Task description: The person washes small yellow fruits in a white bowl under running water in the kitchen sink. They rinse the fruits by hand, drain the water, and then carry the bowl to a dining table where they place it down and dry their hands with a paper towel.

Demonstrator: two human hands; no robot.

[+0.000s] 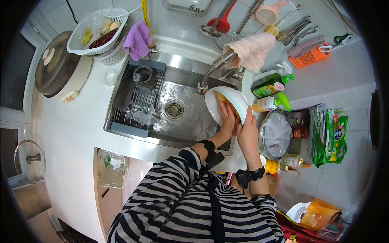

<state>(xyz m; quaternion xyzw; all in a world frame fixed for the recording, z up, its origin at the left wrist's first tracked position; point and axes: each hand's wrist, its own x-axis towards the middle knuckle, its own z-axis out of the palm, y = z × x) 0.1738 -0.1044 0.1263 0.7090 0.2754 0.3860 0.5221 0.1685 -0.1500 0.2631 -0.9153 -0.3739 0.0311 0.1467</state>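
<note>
My right hand grips the rim of a white bowl from its right side. The bowl is tipped over the right part of the stainless steel sink, its mouth towards the left. Inside it, my left hand rests against yellow pieces of food; the bowl wall partly hides the fingers, so a grip there is unclear. Just above the bowl's upper left edge hangs the faucet head. Water wets the sink floor around the drain strainer.
A dish rack spans the sink's left side, bearing a dark glass cup. Soap bottles and a pot covered by a plastic bag stand close on the right. An electric pan sits on the left counter.
</note>
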